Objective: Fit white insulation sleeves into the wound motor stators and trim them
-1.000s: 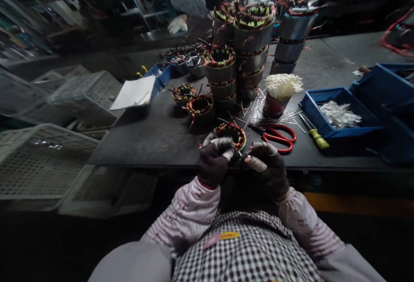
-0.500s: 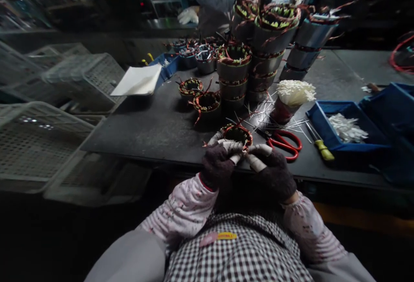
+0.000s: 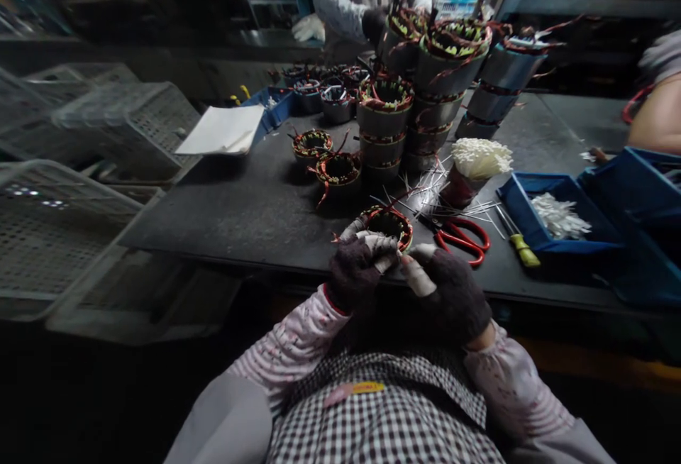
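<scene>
A small motor stator (image 3: 392, 221), ringed with copper windings, stands at the table's front edge. My left hand (image 3: 355, 265), in a dark fingerless glove with taped fingertips, is closed round the stator's near left side. Close by on the right, my right hand (image 3: 450, 286), gloved and taped alike, pinches at the near rim; what lies between its fingertips is too small to make out. Red-handled scissors (image 3: 462, 238) lie just beyond the right hand. Two more small stators, a nearer one (image 3: 339, 169) and a farther one (image 3: 311, 143), sit behind the left hand.
Stacked stators (image 3: 384, 123) rise at the back. White ties fill a dark red cup (image 3: 460, 187), with loose ones scattered beside it. A screwdriver (image 3: 524, 250) and blue bins (image 3: 564, 240) are to the right. Plastic crates (image 3: 69, 237) stand left. A co-worker (image 3: 351, 3) is behind the stacks.
My right hand's fingers have drawn slightly down and away from the rim. The left hand stays on the stator. Another person's arm has come in at the right edge.
</scene>
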Demonstrator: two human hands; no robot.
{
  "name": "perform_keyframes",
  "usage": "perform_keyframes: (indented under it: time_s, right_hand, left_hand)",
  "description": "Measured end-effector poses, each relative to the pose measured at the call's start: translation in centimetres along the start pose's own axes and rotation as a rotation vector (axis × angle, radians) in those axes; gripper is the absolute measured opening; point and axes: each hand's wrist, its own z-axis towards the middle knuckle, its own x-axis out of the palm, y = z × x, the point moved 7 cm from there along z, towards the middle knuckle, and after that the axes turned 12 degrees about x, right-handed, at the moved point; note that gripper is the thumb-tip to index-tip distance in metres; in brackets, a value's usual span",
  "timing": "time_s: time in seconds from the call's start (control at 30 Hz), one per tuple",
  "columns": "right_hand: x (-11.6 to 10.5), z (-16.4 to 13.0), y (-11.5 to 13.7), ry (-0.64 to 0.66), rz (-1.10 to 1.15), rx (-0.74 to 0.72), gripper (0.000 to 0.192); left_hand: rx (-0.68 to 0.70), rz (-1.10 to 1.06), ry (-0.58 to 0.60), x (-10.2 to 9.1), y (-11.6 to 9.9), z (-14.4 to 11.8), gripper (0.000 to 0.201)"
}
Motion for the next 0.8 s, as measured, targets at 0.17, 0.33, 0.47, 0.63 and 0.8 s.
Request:
perform_keyframes:
  time_s: [0.17,0.33,0.47,0.63,0.8]
  right_hand:
    - [1.2,1.3,-0.5,0.045,-0.152,0.025,0.026]
    - [-0.7,0.1,0.7,0.206,0.291,0.011,0.025]
    - [-1.7,0.5,-0.4,0.189,0.78,0.098,0.028]
    - [-0.4,0.4,-5.3,0.017,0.7,0.384,0.041]
    - [0.0,-2.2,-3.8,0.107,0.181,0.28,0.037]
  left_hand:
    - [0.004,0.036,0.048,0.1,-0.1,0.1,0.011]
    - [0.055,0.068,0.038,0.0,-0.6,0.5,0.008]
    - [0.007,0.062,0.048,0.1,-0.1,0.7,0.005]
    - [0.004,0.012,0.115,0.4,0.2,0.7,0.006]
    - [-0.037,0.063,0.143,0.6,0.3,0.4,0.02]
